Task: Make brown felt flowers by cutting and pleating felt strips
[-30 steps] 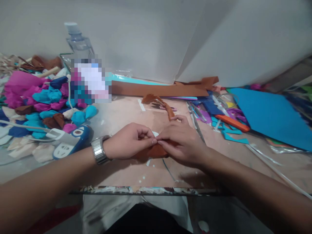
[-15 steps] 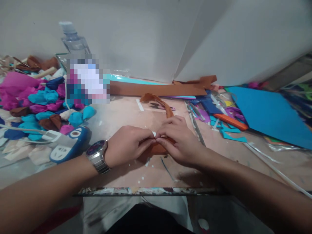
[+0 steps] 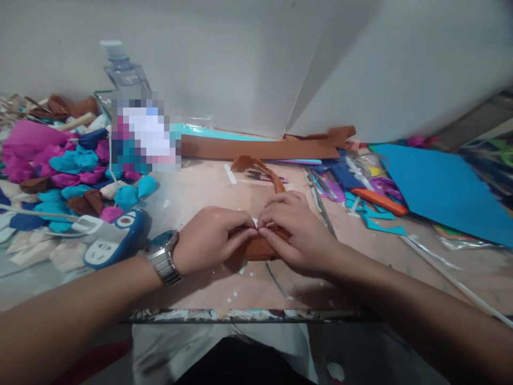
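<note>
Both hands meet low over the middle of the table, pinching a brown strip [image 3: 260,250] that looks like crepe paper. My left hand [image 3: 218,235], with a metal watch on its wrist, is closed with thumb and forefinger on the strip. Tip to tip with it, my right hand [image 3: 298,230] is closed on the same strip. The strip's loose curled end [image 3: 244,162] reaches past my right hand toward the back. A bit of white shows between the fingertips; what it is I cannot tell. Small scissors [image 3: 266,176] with a pink handle lie behind the hands.
Twisted paper pieces [image 3: 76,160] in pink, blue, brown and cream are heaped at left, beside a blue-and-white power strip [image 3: 116,240]. A bottle [image 3: 128,75] stands behind. A brown paper band [image 3: 260,147] lies along the wall. At right are an orange cutter [image 3: 379,201] and a blue sheet [image 3: 444,187].
Both hands keep their pinch, fingertips close together. Slightly more of the brown strip shows below the fingers. The view has shifted a little.
</note>
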`<state>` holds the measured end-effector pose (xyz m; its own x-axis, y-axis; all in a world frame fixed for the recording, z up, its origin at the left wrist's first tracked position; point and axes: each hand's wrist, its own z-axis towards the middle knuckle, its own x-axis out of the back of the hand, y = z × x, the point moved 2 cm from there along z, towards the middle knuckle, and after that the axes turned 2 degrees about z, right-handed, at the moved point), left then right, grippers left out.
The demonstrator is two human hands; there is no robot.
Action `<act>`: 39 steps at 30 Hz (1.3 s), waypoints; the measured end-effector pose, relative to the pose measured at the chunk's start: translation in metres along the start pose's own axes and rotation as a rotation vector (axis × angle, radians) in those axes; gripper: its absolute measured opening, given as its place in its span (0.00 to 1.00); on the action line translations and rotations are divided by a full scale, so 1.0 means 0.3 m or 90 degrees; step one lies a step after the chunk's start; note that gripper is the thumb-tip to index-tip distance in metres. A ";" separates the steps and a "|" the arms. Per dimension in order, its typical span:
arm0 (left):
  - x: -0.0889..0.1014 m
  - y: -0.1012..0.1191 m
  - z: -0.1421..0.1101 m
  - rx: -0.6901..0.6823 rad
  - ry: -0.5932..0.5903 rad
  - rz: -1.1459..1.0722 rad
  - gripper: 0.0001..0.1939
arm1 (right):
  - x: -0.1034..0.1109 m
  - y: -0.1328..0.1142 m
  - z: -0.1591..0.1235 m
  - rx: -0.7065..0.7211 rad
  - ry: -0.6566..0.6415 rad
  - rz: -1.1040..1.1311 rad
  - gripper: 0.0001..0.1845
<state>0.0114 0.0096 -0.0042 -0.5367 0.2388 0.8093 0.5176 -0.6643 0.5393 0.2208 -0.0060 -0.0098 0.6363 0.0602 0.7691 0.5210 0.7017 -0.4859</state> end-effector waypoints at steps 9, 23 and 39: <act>-0.011 -0.004 -0.001 -0.003 -0.027 0.058 0.10 | -0.003 -0.001 0.003 -0.008 -0.045 0.009 0.06; -0.004 -0.003 0.003 0.065 -0.055 -0.009 0.14 | -0.005 0.017 0.008 -0.008 -0.040 0.002 0.05; -0.009 -0.022 0.013 0.114 -0.085 -0.122 0.19 | 0.000 0.025 0.003 0.027 -0.023 0.003 0.05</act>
<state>0.0120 0.0160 -0.0091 -0.5490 0.4470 0.7062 0.5313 -0.4657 0.7077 0.2243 0.0000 -0.0131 0.6172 0.0889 0.7818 0.4933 0.7303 -0.4725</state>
